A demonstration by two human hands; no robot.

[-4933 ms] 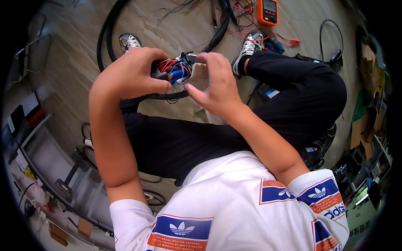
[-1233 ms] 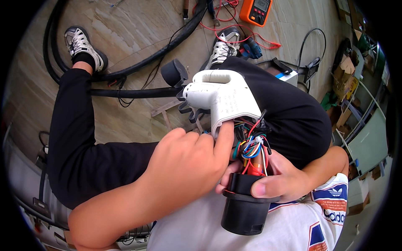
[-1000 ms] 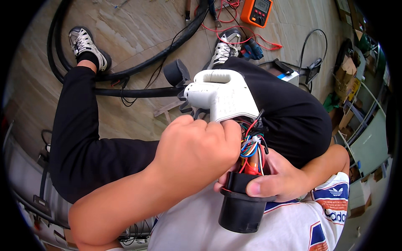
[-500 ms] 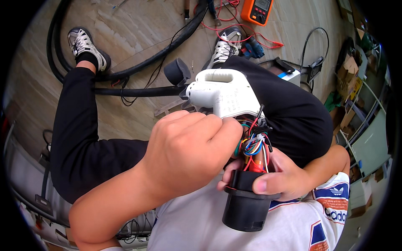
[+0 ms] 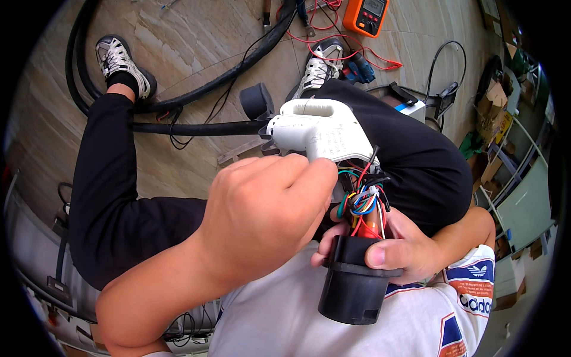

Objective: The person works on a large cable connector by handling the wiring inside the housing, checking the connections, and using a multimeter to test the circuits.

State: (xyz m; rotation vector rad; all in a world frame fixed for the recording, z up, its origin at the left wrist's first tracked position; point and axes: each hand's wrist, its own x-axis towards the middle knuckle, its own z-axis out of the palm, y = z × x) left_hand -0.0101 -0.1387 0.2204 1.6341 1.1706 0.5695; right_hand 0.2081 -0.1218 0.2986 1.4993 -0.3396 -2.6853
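Observation:
A white charging gun housing [image 5: 324,134] with a loop handle lies across my lap. Its thick black cable runs off to the left. From the housing's open end spills a bundle of coloured wires [image 5: 364,199], tied with a white cable tie, leading into the black round connector head [image 5: 354,291]. My right hand [image 5: 407,247] is wrapped round that head, thumb across its near side. Beside the wires, my left hand [image 5: 267,208] is closed in a fist, back toward me; its fingertips and whatever they grip are hidden. A black cap [image 5: 256,101] hangs by the cable end of the housing.
On the tiled floor ahead lie an orange multimeter [image 5: 366,16] with red leads, a blue power drill [image 5: 360,68] beside my right shoe, and a thick black cable [image 5: 238,74] in a loop. Cardboard and shelving [image 5: 517,154] stand to the right.
The white housing and the wires have shifted slightly right. The connector head has risen a little with my right hand, and my left fist has moved slightly left, uncovering more wire.

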